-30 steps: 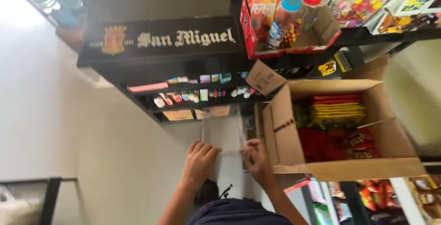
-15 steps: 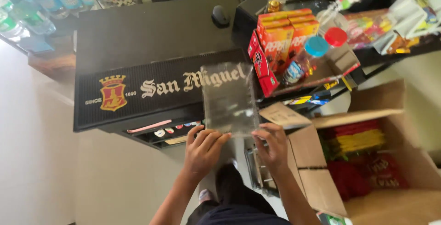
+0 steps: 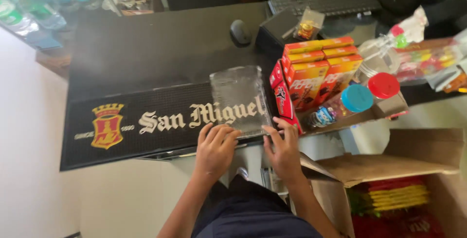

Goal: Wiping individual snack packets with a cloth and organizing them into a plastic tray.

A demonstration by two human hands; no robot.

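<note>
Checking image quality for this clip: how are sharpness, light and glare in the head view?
Head view: the hands, left and right, and the clear bag are fairly sharp; the bag shows whitish sheen. The bottles at top left are blurred. The white wall is bright and washed out; the counter is dark, with soft grey glare.

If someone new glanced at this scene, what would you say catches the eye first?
Probably the clear plastic bag lying flat on the black bar mat, with the left hand and right hand at its near edge. Right of it stand red and yellow snack boxes, and lower right an open cardboard box.
</note>
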